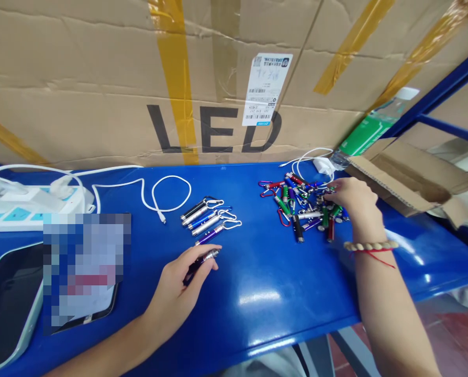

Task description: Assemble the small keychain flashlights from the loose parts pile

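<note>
Keychain lights (203,217) flank open tabletop (269,277) inside its edge (285,341); left fingers (197,252) pinch one (211,254), grip of right fingers (338,189) unclear.

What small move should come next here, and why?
Probably lay the dark keychain light, held in the left hand, beside the purple light: that end of the row is nearest the hand, while the right hand is at the pile.

LED carton (201,78), power strip (30,209), bottle (369,131), probably a pixelated phone (88,269)
</note>
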`<state>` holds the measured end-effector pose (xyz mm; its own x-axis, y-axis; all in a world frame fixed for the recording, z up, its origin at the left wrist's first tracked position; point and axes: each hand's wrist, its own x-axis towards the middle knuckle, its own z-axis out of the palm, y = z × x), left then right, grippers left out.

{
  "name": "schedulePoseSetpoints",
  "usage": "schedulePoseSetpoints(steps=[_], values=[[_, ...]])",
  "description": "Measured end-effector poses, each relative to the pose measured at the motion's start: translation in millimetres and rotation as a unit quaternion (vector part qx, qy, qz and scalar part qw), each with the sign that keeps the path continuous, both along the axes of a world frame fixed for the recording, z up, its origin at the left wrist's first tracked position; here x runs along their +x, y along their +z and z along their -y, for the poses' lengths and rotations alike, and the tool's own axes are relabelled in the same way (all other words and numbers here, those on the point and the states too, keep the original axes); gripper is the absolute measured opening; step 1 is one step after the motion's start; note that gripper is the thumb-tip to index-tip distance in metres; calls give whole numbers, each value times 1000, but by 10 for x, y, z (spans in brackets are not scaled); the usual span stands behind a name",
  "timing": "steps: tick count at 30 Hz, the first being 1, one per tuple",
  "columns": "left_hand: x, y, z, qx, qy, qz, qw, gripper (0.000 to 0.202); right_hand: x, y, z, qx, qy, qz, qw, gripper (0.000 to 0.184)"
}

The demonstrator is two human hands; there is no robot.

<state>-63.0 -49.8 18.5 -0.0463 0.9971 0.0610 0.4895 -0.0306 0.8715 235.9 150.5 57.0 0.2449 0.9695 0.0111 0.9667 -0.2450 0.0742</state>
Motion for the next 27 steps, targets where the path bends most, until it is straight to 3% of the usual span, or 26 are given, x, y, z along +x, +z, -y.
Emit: schedulePoseSetpoints(steps=[4, 9, 19, 24, 27], values=[[-9, 0, 6, -5, 1, 4, 1000, 23, 60, -20, -29, -69, -21, -16, 997, 30], [-9, -21, 5, -28, 2, 9, 1000, 25, 123, 4, -40, -97, -27, -32, 994, 30], [-18, -22, 10, -27, 1, 9, 1000, 24, 16, 109, 45, -19, -28, -31, 999, 31], [-16, -18, 2, -26, 4, 16, 1000, 22, 24, 120, 48, -31, -1, -49, 998, 37], [-13, -14, -11, -32, 4, 15, 999, 23, -8, 93, 20, -68, 66, -73, 993, 38]])
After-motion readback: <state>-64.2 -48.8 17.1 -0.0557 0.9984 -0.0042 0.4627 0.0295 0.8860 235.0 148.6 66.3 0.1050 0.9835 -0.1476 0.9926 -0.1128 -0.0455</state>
